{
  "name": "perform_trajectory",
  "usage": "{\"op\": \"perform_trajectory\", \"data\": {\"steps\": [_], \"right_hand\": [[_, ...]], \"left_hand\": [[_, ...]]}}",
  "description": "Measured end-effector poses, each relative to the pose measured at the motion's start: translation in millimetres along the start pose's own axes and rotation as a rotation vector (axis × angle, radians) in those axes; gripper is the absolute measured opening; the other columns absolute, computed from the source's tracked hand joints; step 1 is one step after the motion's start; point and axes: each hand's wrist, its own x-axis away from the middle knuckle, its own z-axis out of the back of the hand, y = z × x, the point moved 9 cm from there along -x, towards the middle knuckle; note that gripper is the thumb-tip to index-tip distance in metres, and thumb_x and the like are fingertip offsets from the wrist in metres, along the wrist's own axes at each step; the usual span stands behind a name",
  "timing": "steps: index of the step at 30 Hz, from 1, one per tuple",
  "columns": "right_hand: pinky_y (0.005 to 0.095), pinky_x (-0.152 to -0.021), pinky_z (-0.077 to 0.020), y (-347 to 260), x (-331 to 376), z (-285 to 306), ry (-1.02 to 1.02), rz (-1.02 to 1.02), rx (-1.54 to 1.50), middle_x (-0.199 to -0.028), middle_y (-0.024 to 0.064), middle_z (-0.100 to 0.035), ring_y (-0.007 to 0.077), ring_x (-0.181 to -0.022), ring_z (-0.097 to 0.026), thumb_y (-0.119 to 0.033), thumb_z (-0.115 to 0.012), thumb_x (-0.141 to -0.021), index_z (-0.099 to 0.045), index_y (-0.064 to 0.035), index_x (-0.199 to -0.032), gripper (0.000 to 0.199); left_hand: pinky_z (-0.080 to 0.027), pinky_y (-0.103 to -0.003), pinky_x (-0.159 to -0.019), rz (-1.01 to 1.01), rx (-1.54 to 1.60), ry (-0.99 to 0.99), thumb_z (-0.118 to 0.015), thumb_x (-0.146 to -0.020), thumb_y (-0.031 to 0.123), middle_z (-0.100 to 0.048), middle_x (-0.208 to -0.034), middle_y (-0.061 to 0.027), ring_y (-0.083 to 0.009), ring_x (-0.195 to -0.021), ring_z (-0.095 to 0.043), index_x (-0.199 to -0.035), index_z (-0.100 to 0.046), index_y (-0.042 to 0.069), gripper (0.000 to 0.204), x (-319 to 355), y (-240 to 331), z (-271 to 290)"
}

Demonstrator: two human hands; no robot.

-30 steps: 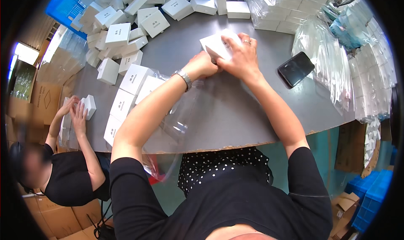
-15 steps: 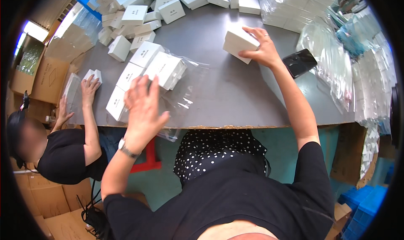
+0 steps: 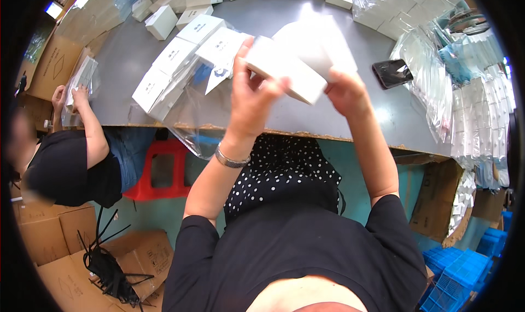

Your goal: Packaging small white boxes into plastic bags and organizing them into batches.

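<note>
Over the middle of the grey table, my left hand [image 3: 249, 101] is closed around one end of a white box [image 3: 284, 71], its thumb along the near side. My right hand [image 3: 348, 92] grips a white, motion-blurred box [image 3: 331, 44] just right of it; glare and blur hide whether this is one box or more. The two held pieces overlap in view, and I cannot tell if they touch. Left of my hands, several white boxes [image 3: 172, 55] lie in rows at the mouth of a clear plastic bag [image 3: 188, 129], which hangs over the table's near edge.
A dark phone [image 3: 392, 73] lies right of my right hand. Wrapped stacks of white boxes [image 3: 476, 118] and clear bags [image 3: 424, 88] line the right side. Loose boxes [image 3: 161, 22] lie at the far left. At the left, a co-worker's hands [image 3: 80, 96] handle a wrapped pack. A red stool [image 3: 164, 170] stands below.
My left hand has left the boxes by the bag, moved right and taken hold of a white box. My right hand has come slightly nearer with its load. The view has shifted.
</note>
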Motion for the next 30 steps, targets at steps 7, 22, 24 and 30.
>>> {"op": "perform_trajectory", "data": {"steps": [7,22,24,30], "right_hand": [[0.0465,-0.103,-0.0402,-16,37,54,0.373,0.195,2.073,-0.138,0.0175,-0.048,0.0355,-0.127,-0.046,-0.041,-0.085,-0.068,-0.057,-0.0098,-0.131,0.075],[0.0367,-0.076,-0.0513,-23,67,-72,0.227,0.902,1.251,-0.092,0.0058,-0.066,0.0249,-0.084,-0.064,-0.005,-0.076,-0.074,-0.069,-0.0077,-0.097,0.024],[0.0349,-0.076,-0.0506,-24,72,-75,0.273,0.913,1.335,-0.094,0.0058,-0.068,0.0244,-0.086,-0.065,-0.001,-0.081,-0.070,-0.071,-0.0083,-0.101,0.033],[0.0356,-0.082,-0.0512,-28,74,-71,0.224,0.866,1.365,-0.098,0.0058,-0.069,0.0251,-0.091,-0.066,-0.007,-0.083,-0.068,-0.071,-0.0082,-0.103,0.037]], "left_hand": [[-0.039,-0.055,-0.107,0.550,1.014,-0.020,-0.055,-0.082,0.064,-0.052,-0.138,-0.0108,-0.0347,-0.128,-0.050,-0.141,-0.047,0.013,0.078,19,-42,5],[-0.048,-0.051,-0.095,0.337,0.749,0.144,-0.058,-0.081,0.059,-0.060,-0.124,-0.0119,-0.0360,-0.120,-0.055,-0.130,-0.052,0.013,0.067,27,-65,5],[-0.048,-0.051,-0.095,0.307,0.755,0.151,-0.058,-0.081,0.058,-0.060,-0.123,-0.0116,-0.0364,-0.120,-0.055,-0.129,-0.052,0.013,0.066,29,-64,4],[-0.048,-0.049,-0.098,0.267,0.780,0.204,-0.058,-0.083,0.055,-0.061,-0.121,-0.0111,-0.0337,-0.118,-0.057,-0.128,-0.053,0.013,0.062,34,-72,2]]}}
